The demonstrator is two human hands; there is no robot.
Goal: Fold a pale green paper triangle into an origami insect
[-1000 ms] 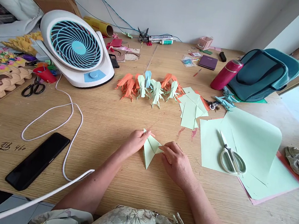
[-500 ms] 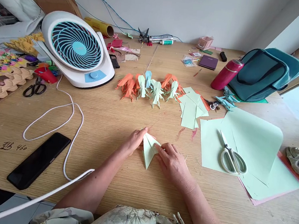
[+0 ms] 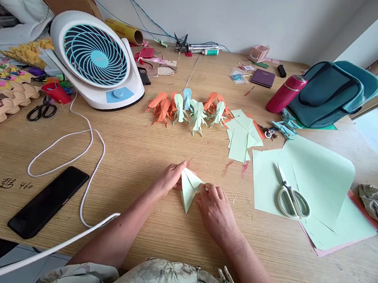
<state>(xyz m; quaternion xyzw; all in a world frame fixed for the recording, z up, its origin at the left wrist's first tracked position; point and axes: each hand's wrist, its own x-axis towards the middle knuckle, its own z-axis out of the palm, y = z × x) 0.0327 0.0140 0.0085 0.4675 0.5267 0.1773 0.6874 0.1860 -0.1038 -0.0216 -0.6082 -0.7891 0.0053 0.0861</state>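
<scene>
Pale-green folded paper piece (image 3: 189, 191) lies flat on your wooden tabletop (image 3: 139, 154), in front of the row of orange and green origami figures (image 3: 189, 107). Your left hand (image 3: 171, 177) pinches its top corner; your right hand (image 3: 217, 207) presses fingertips onto its right flap.

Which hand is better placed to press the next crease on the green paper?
Probably the right hand: its fingertips lie on the paper. The left hand pins the top corner.

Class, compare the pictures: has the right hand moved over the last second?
Yes. The right hand slid left over the folded green paper, away from the scissors.
</scene>
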